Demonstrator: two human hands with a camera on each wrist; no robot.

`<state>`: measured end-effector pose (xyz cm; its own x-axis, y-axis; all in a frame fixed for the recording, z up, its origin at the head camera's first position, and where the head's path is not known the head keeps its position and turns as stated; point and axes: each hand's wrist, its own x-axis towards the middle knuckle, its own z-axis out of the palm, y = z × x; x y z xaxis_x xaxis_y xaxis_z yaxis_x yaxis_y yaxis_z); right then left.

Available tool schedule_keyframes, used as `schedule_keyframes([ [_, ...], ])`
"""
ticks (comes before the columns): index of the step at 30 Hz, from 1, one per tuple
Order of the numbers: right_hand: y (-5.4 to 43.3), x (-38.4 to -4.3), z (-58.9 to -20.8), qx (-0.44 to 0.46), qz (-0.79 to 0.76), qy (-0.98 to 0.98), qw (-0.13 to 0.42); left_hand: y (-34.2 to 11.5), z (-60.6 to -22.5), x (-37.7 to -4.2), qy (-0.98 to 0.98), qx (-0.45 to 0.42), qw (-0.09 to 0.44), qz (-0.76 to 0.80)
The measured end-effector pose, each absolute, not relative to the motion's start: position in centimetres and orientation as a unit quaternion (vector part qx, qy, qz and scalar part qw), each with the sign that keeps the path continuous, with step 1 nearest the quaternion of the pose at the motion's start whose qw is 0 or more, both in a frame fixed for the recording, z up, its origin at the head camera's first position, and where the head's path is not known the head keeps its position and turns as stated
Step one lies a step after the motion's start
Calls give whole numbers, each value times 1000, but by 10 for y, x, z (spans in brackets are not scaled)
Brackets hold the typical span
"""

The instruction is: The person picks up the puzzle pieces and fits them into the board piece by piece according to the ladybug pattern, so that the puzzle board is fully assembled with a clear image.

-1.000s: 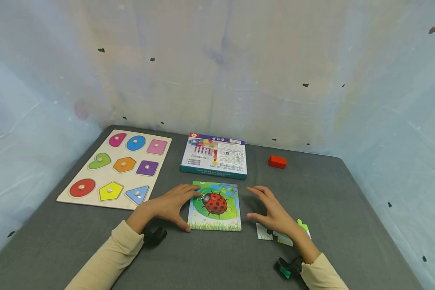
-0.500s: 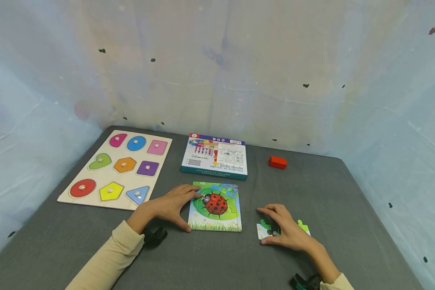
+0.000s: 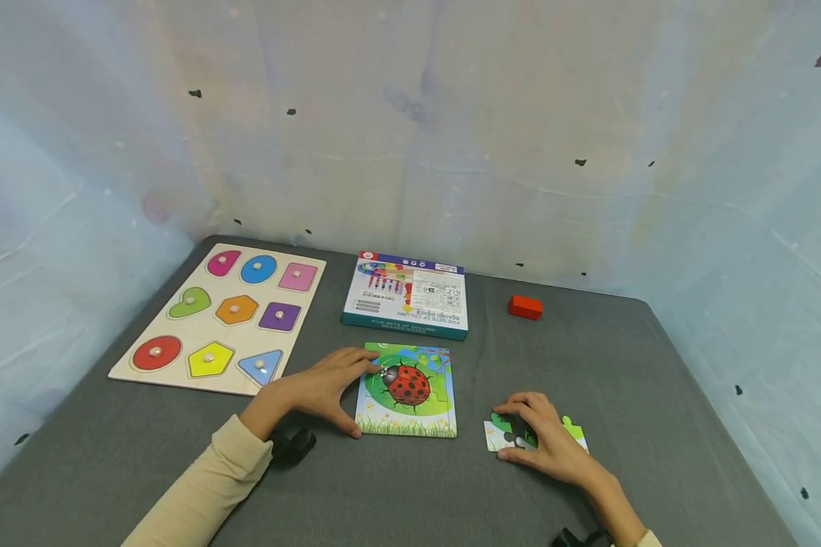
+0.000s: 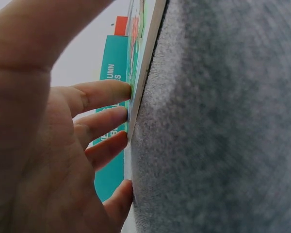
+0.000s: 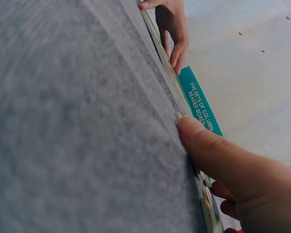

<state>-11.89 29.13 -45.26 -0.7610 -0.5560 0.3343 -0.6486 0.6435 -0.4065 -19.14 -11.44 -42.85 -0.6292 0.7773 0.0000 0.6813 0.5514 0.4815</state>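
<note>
We wear a long beige left sleeve (image 3: 194,482) with a plain cuff (image 3: 245,450), a matching right sleeve (image 3: 648,540), a black left camera (image 3: 293,448) and a black right camera (image 3: 575,539).

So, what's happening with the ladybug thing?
Someone's left hand touches the left side of the ladybug board, which lies flat on the table. Their right hand curves over some loose pieces, though I can't tell if it grips them. Farther back are a box and a red block.
</note>
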Motion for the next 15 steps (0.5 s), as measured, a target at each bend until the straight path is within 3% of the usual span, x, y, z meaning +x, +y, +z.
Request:
schedule_keyframes([
  [15, 256, -130, -439, 304, 305, -896, 107, -115, -429, -192, 871, 423, 103, 227],
])
